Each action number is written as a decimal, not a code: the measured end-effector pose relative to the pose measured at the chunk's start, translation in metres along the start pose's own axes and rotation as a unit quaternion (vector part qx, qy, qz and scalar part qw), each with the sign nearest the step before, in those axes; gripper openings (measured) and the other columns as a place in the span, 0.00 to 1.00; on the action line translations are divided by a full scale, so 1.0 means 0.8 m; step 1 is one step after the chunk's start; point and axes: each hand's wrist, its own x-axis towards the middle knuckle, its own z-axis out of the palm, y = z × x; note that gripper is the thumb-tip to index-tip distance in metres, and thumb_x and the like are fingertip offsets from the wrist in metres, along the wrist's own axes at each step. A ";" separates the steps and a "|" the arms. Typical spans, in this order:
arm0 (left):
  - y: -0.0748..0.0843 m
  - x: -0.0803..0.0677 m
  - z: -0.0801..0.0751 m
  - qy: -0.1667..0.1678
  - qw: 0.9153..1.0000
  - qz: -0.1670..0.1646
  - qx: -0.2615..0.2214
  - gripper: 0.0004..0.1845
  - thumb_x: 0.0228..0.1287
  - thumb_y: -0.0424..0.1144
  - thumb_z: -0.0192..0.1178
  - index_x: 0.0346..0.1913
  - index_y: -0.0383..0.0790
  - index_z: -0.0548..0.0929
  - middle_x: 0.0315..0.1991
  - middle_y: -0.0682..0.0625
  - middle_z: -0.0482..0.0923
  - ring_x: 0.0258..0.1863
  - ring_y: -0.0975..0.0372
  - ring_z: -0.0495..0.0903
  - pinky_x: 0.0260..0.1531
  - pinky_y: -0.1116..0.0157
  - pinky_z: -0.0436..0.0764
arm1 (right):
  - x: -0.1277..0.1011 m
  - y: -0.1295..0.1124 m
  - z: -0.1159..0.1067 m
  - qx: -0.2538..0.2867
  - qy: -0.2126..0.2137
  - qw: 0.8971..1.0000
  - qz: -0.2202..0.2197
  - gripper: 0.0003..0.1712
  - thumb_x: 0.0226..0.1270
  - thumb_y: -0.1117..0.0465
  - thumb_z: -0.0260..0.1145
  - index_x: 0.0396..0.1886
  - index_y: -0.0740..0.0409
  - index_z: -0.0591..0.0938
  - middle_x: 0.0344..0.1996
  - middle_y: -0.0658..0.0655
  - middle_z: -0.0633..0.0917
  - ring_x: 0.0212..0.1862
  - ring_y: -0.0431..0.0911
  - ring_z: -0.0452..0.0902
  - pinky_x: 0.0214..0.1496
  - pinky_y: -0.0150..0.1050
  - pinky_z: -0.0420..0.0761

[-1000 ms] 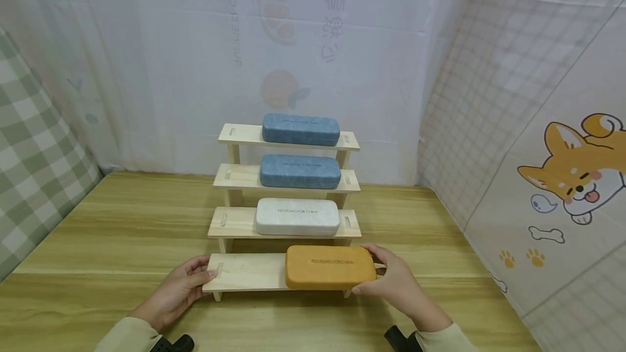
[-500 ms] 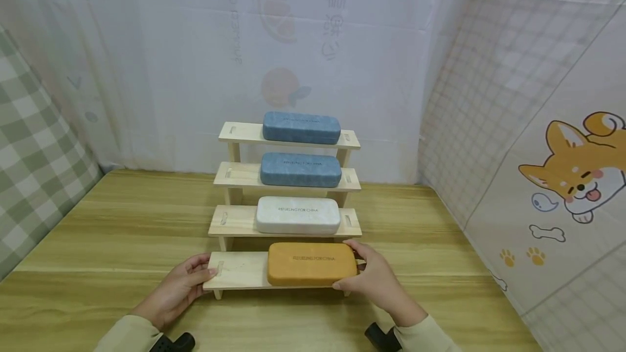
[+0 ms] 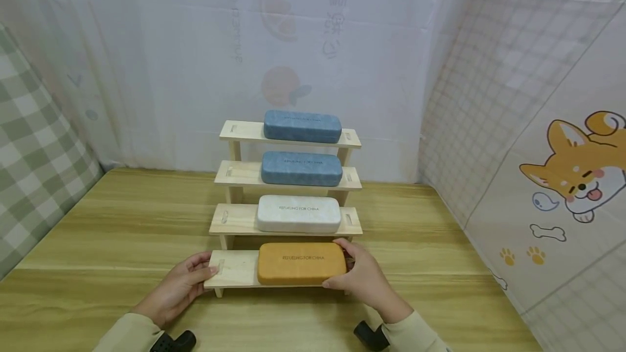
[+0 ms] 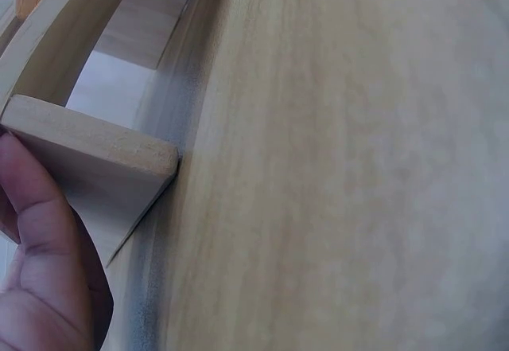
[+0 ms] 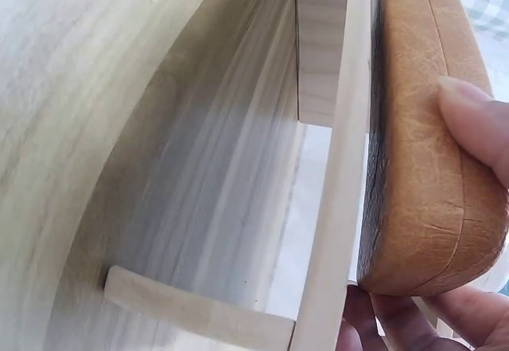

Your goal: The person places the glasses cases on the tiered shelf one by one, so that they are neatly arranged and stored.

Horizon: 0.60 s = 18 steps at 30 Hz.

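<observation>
A mustard-yellow hard glasses case (image 3: 301, 265) with dark lettering lies on the lowest step of a pale wooden tiered rack (image 3: 237, 269). My right hand (image 3: 364, 280) grips its right end, thumb on the front and fingers behind. In the right wrist view, the thumb presses the side of the case (image 5: 425, 152), whose underside sits against or just over the board. My left hand (image 3: 181, 286) pinches the left end of the lowest step, with the thumb on top. The left wrist view shows fingers (image 4: 44, 239) against the board and its leg (image 4: 95, 144).
Above, a white case (image 3: 299, 214) and two blue cases (image 3: 301, 168) occupy the higher steps, one per step. The rack stands on a wood-grain table (image 3: 122, 232). Curtains surround it: white behind (image 3: 171, 69), green check at left (image 3: 29, 140), dog print at right (image 3: 489, 124).
My right hand has slid the mustard-yellow glasses case leftward along the lowest step, from overhanging its right end to nearer the middle. My left hand keeps its hold on the rack.
</observation>
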 end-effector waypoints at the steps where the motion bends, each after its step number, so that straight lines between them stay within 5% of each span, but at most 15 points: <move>1: 0.001 0.000 0.000 0.000 1.000 -0.001 0.001 0.40 0.70 0.34 0.54 0.71 0.18 0.42 0.58 0.38 0.69 0.47 0.65 0.77 0.48 0.67 0.79 | 0.000 0.000 0.000 -0.002 -0.001 1.000 0.001 0.50 0.34 0.65 0.84 0.63 0.66 0.73 0.46 0.60 0.77 0.40 0.47 0.78 0.37 0.37 0.81; 18: 0.001 -0.001 0.001 0.004 1.000 -0.001 -0.002 0.39 0.70 0.33 0.54 0.70 0.17 0.42 0.56 0.41 0.70 0.46 0.65 0.77 0.47 0.67 0.80 | 0.003 -0.002 0.008 -0.027 -0.013 1.000 -0.008 0.50 0.35 0.63 0.84 0.63 0.67 0.72 0.48 0.61 0.77 0.44 0.48 0.78 0.44 0.39 0.81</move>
